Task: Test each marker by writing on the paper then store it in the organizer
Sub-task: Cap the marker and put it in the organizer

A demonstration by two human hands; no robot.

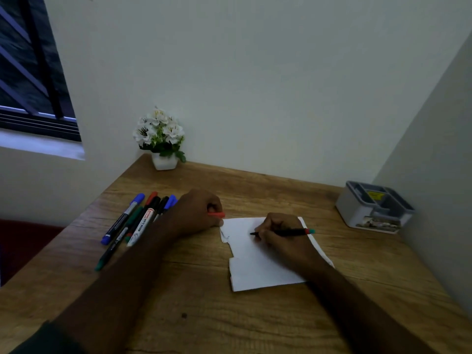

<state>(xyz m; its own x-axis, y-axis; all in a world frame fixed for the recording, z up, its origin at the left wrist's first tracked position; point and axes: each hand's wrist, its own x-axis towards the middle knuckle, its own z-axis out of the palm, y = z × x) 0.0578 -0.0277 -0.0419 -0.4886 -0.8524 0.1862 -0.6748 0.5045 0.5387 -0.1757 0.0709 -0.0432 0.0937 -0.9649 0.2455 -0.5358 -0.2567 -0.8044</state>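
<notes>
Wooden counter in a dim corner: my right hand grips a marker, tip on the paper. My left hand clenches a red cap beside the sheet's far-left corner. I judge the marker light, stiff and smooth; hold mid-barrel. Organizer waits far right

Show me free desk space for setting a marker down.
Bare wood lies between the paper and the organizer, and behind the paper toward the flower pot. Crowded: the marker pile beside the left hand.
</notes>
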